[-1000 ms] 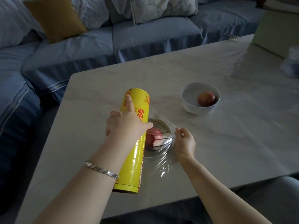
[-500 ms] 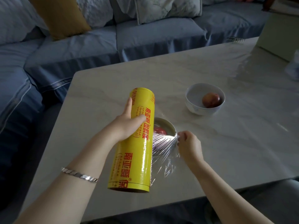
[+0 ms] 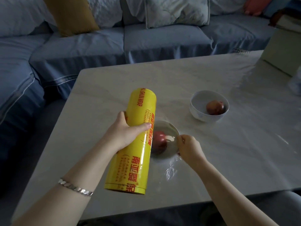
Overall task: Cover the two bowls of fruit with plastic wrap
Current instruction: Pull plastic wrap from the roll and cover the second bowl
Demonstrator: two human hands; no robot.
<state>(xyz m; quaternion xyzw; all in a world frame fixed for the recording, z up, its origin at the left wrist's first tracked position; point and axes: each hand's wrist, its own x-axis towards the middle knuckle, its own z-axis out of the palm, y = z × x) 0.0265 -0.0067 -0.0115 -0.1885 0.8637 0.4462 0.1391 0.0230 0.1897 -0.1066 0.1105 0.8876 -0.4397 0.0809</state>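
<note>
Film (image 3: 170,170) now spans near bowl (image 3: 164,123); right fingers (image 3: 182,138) pinch it at rim, left fingers (image 3: 142,126) grip roll (image 3: 130,160)

Head-worn view, downward (close over table (image 3: 228,160))

A blue sofa (image 3: 162,39) is sitting behind the table (image 3: 91,131). A mustard cushion (image 3: 71,15) and pale pillows (image 3: 175,10) are leaning on it. A box (image 3: 283,54) is standing at the table's right edge.
</note>
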